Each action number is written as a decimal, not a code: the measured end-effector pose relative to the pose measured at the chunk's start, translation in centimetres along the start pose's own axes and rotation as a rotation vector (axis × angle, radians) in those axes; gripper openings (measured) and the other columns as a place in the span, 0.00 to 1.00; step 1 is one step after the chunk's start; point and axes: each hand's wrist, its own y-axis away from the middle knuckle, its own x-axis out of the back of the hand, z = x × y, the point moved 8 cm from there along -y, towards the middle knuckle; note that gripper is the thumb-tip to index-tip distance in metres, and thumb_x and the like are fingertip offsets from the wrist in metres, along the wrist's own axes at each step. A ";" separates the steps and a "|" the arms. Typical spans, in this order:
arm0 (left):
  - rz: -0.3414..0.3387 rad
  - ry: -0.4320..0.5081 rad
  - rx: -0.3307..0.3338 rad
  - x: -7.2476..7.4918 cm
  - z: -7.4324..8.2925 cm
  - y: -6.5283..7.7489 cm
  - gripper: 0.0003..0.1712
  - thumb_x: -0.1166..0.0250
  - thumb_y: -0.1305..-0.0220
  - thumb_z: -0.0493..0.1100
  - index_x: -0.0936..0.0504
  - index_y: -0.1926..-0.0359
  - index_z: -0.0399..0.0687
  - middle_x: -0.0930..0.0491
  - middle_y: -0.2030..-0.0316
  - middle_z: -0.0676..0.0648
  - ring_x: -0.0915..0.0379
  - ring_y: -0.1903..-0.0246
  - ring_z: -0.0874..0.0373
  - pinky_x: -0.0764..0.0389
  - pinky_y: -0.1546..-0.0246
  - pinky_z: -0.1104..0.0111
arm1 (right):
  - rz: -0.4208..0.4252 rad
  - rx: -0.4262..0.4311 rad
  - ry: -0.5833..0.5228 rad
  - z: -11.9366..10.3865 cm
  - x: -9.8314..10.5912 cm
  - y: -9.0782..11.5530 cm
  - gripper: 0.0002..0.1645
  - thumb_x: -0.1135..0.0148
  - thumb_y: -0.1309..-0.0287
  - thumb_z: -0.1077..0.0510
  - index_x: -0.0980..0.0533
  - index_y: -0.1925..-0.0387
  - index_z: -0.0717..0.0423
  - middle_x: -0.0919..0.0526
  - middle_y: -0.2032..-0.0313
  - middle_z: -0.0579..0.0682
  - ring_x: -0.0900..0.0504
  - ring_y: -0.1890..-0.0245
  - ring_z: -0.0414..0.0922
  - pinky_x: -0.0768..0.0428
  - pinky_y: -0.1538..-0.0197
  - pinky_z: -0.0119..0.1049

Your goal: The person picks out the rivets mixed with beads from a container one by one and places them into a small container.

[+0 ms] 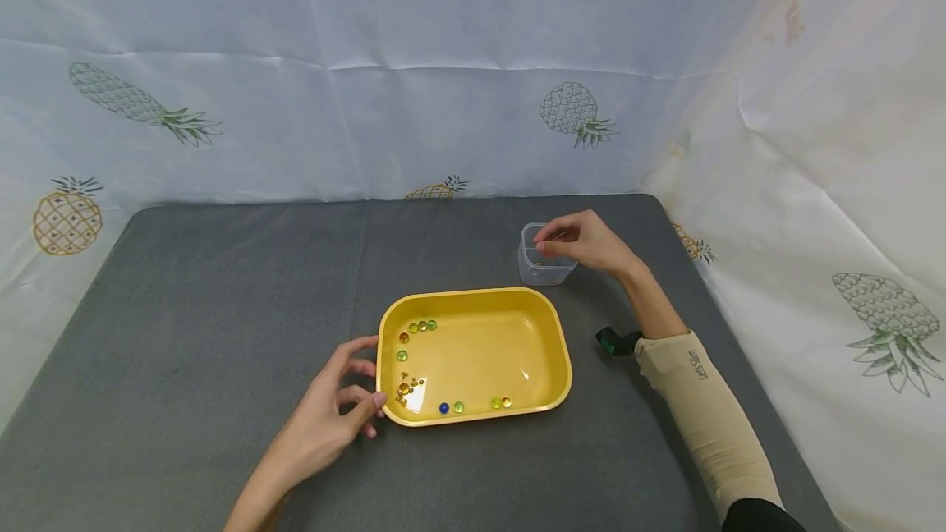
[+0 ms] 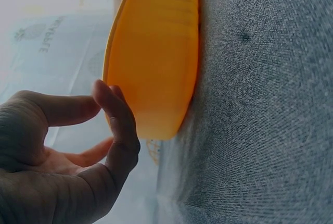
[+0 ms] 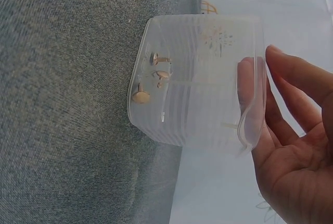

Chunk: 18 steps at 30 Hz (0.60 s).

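Observation:
My left hand holds the left end of a yellow tray, its thumb at the near corner of the rim and the other fingers along the outside wall. In the left wrist view, fingertips meet the rim of the orange-looking tray wall. Over a small clear plastic box is my right hand, with thumb and index tips close together at the opening. I cannot tell whether a small piece is between them. Inside the box, in the right wrist view, lie several gold-coloured tacks.
Glass marbles lie about the tray, among them a blue marble and a green marble. Small gold tacks cluster in its near left corner. A grey cloth covers the table; a pineapple-print curtain hangs behind.

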 end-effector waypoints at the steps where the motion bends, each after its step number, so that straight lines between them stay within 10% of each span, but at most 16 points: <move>1: -0.002 0.002 -0.003 0.0 0.0 0.0 0.41 0.36 0.39 0.31 0.44 0.31 0.60 0.34 0.47 0.37 0.19 0.70 0.51 0.16 0.75 0.61 | 0.001 0.000 0.000 0.0 0.0 0.0 0.12 0.33 0.42 0.55 0.17 0.57 0.56 0.15 0.59 0.53 0.17 0.57 0.62 0.18 0.49 0.55; 18: -0.002 0.000 0.003 -0.1 -0.2 0.0 0.41 0.37 0.38 0.30 0.44 0.31 0.61 0.34 0.48 0.37 0.19 0.69 0.48 0.16 0.75 0.59 | -0.006 0.018 0.000 -0.1 0.1 0.1 0.11 0.33 0.42 0.57 0.17 0.57 0.56 0.14 0.60 0.54 0.17 0.58 0.63 0.17 0.51 0.55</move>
